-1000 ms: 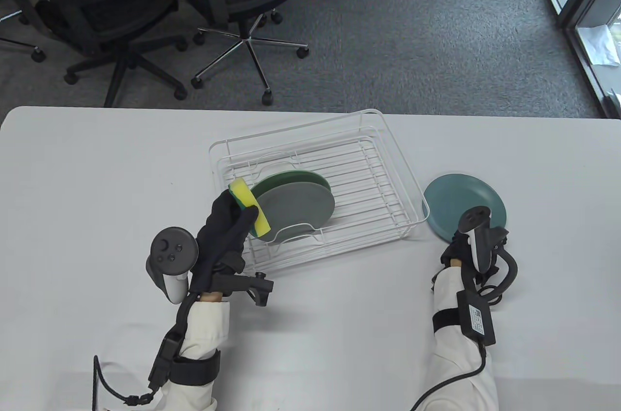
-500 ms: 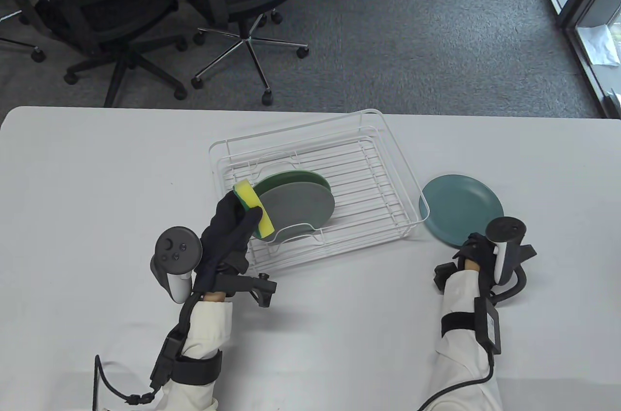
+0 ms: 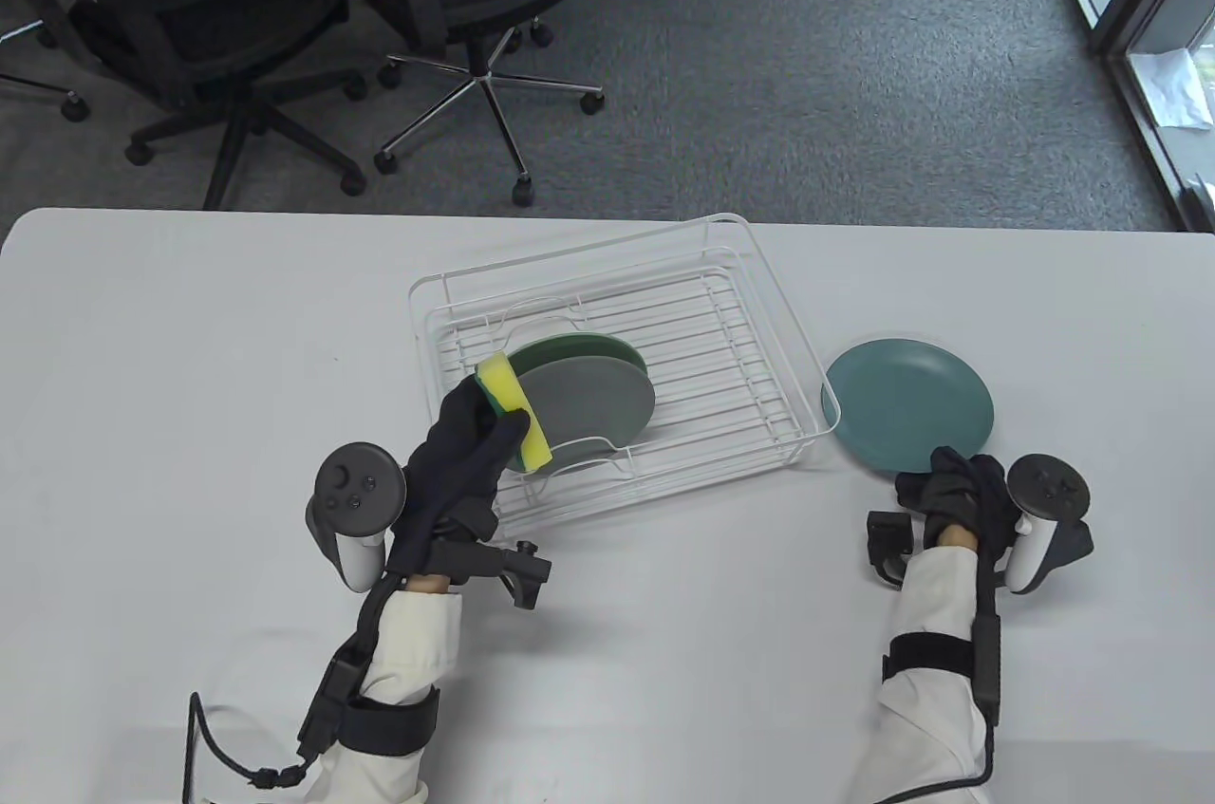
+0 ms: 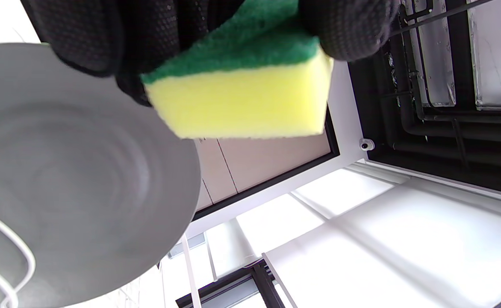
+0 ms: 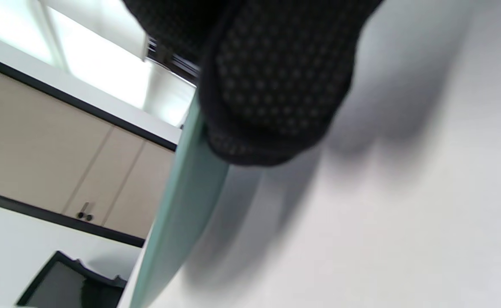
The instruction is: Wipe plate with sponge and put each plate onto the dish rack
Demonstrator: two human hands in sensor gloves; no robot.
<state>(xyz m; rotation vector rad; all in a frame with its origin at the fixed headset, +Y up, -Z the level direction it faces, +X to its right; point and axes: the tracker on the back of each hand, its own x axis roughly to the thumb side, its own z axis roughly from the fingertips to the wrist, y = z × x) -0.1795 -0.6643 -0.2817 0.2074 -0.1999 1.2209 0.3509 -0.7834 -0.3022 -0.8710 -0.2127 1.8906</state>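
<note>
My left hand (image 3: 486, 413) grips a yellow sponge with a green scrub side (image 3: 514, 415) at the near left corner of the white wire dish rack (image 3: 759, 272). In the left wrist view the sponge (image 4: 242, 98) hangs just beside the grey plate (image 4: 83, 179). The grey plate (image 3: 593, 401) leans in the rack in front of a green plate (image 3: 570, 348). A teal plate (image 3: 911, 396) lies on the table right of the rack. My right hand (image 3: 940, 472) sits at its near rim, fingers curled onto the edge; a fingertip (image 5: 276, 98) lies on the plate's rim (image 5: 178, 205).
The white table (image 3: 190, 367) runs wide to the left and toward me. Office chairs (image 3: 237, 16) stand on the carpet beyond the far edge. The rack's right half holds bare wire.
My right hand has drawn back off the teal plate to its near rim and turned, its tracker swinging to the right. My left hand with the sponge has drifted slightly right.
</note>
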